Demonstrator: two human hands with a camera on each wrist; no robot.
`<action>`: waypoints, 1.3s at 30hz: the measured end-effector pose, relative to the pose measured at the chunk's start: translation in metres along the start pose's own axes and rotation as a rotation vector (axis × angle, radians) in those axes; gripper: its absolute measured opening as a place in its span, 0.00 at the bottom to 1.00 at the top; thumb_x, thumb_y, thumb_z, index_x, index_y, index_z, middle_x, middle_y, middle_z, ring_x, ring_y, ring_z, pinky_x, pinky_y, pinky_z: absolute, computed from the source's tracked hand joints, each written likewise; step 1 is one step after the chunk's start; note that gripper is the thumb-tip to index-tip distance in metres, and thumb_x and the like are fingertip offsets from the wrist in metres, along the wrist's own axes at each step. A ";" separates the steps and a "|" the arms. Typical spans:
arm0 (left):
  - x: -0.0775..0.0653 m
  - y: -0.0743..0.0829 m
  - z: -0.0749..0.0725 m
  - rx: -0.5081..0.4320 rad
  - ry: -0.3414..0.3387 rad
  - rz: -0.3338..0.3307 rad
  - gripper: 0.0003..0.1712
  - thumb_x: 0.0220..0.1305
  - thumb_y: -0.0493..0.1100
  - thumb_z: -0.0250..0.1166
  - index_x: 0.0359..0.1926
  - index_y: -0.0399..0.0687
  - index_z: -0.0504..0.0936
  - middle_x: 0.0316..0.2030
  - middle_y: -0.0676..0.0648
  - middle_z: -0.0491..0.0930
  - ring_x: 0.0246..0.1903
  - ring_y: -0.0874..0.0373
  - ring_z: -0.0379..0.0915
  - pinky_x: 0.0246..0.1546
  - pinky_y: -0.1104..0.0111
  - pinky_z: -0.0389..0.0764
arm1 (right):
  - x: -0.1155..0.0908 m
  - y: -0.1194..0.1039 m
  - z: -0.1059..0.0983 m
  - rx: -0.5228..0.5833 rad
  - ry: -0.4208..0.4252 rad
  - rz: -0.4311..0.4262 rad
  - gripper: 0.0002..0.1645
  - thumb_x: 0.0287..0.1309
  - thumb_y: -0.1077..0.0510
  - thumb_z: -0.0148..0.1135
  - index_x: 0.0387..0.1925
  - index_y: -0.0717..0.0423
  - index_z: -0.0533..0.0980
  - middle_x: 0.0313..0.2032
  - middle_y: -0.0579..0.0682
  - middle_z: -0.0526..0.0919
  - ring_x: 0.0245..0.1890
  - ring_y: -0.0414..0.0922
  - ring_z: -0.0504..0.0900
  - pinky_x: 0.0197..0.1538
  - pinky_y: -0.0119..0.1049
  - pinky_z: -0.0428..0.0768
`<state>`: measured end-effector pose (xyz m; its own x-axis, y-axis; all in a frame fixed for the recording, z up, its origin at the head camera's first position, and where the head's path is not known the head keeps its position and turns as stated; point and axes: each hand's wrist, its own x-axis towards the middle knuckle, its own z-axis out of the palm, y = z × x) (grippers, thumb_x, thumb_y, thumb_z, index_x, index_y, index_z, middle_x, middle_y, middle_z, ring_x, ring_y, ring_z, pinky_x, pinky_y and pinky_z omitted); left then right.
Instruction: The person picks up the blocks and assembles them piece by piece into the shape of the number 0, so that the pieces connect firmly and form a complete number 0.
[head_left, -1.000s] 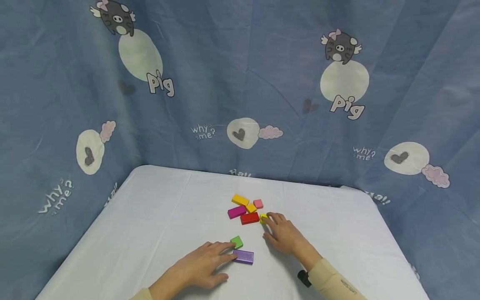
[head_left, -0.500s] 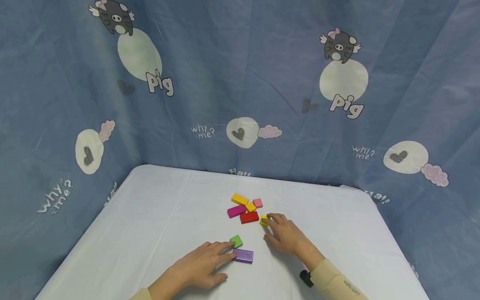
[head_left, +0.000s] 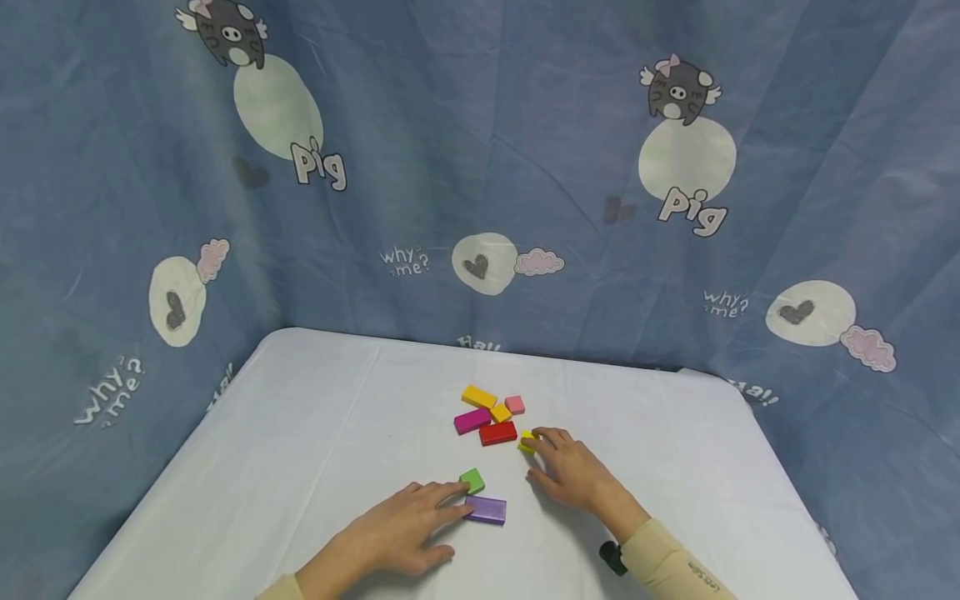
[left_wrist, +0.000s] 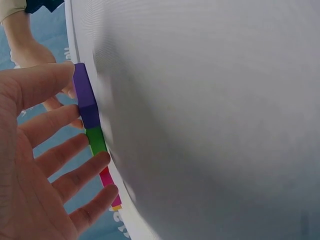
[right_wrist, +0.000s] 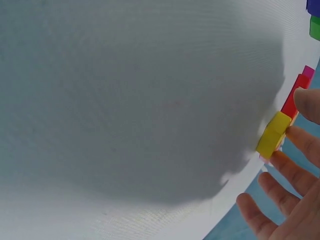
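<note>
My left hand (head_left: 408,527) has its fingers spread, with fingertips at the left edges of a green cube (head_left: 472,481) and a purple rectangular block (head_left: 486,510). Farther back, the fingertips of my right hand (head_left: 567,471) rest on a small yellow block (head_left: 527,442), partly covering it. The right thumb stands apart from this block, as the right wrist view also shows. Just left of the yellow block lies a red block (head_left: 498,433). In the left wrist view, the left fingers (left_wrist: 52,122) are loosely extended, not wrapped around the purple or green piece.
Behind the red block lie a magenta block (head_left: 472,421), an orange-yellow block (head_left: 479,396), a small orange cube (head_left: 500,412) and a pink cube (head_left: 514,404). They sit on a white-covered table (head_left: 337,433). A blue printed curtain (head_left: 480,167) hangs around its far edges.
The yellow block has slid slightly toward me and turned a little under the right fingertips, widening its gap from the red block. The left hand stays in place.
</note>
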<state>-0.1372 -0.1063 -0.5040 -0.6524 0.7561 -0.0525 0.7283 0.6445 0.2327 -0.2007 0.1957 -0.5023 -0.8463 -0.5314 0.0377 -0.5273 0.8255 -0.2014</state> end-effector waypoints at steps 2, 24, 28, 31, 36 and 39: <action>0.000 0.000 -0.001 -0.001 0.002 0.003 0.33 0.64 0.61 0.60 0.69 0.59 0.71 0.68 0.50 0.65 0.65 0.53 0.63 0.59 0.50 0.70 | 0.000 0.000 0.000 -0.004 0.001 0.001 0.30 0.63 0.45 0.62 0.65 0.47 0.71 0.65 0.53 0.69 0.65 0.52 0.66 0.60 0.54 0.72; -0.001 0.000 -0.002 -0.001 0.010 0.010 0.33 0.65 0.60 0.60 0.68 0.59 0.71 0.68 0.50 0.65 0.64 0.53 0.64 0.59 0.52 0.71 | -0.002 -0.002 0.001 0.033 0.016 -0.015 0.26 0.65 0.50 0.61 0.63 0.49 0.74 0.62 0.53 0.72 0.63 0.51 0.70 0.61 0.53 0.72; -0.001 0.001 -0.003 -0.003 0.004 0.007 0.33 0.65 0.60 0.60 0.69 0.59 0.71 0.68 0.50 0.65 0.65 0.53 0.63 0.59 0.51 0.70 | -0.003 -0.001 0.001 0.037 0.031 -0.030 0.24 0.65 0.51 0.61 0.62 0.49 0.75 0.58 0.52 0.74 0.58 0.50 0.73 0.59 0.51 0.74; 0.000 0.001 -0.003 -0.007 -0.005 0.003 0.33 0.65 0.60 0.60 0.69 0.59 0.71 0.68 0.50 0.64 0.65 0.53 0.63 0.60 0.51 0.70 | -0.002 0.000 0.002 0.030 0.043 -0.027 0.24 0.65 0.50 0.62 0.61 0.48 0.75 0.55 0.51 0.76 0.54 0.47 0.76 0.57 0.48 0.76; 0.001 0.002 -0.003 -0.021 -0.023 -0.012 0.33 0.65 0.61 0.60 0.69 0.60 0.71 0.68 0.51 0.64 0.65 0.53 0.63 0.60 0.50 0.70 | 0.002 0.003 0.005 0.019 0.061 -0.007 0.28 0.64 0.51 0.64 0.63 0.52 0.73 0.53 0.51 0.78 0.51 0.46 0.78 0.54 0.46 0.78; 0.002 0.002 -0.002 -0.023 -0.025 -0.018 0.33 0.64 0.61 0.60 0.68 0.60 0.71 0.68 0.51 0.64 0.65 0.53 0.63 0.59 0.50 0.70 | 0.004 0.005 0.006 0.031 0.077 -0.007 0.28 0.63 0.53 0.65 0.63 0.54 0.73 0.52 0.51 0.79 0.50 0.46 0.79 0.53 0.45 0.79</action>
<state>-0.1376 -0.1041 -0.5013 -0.6598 0.7471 -0.0808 0.7113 0.6556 0.2534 -0.2067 0.1965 -0.5092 -0.8468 -0.5195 0.1143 -0.5313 0.8152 -0.2306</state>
